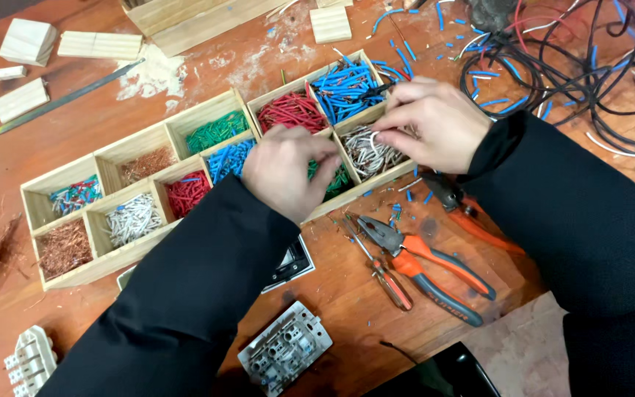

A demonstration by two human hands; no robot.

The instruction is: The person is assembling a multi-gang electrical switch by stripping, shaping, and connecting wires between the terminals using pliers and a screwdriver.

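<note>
Both hands (288,173) hover over the compartment tray (67,273), pliers (424,265) lying nearer the person.

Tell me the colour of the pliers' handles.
Orange and grey, on the pliers lying on the table below the right hand; head view.

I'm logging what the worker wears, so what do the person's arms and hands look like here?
Both arms are covered to the wrist by long, plain black sleeves of matte fabric. The left hand and right hand are bare: no gloves, and no rings, watch or markings show.
</note>
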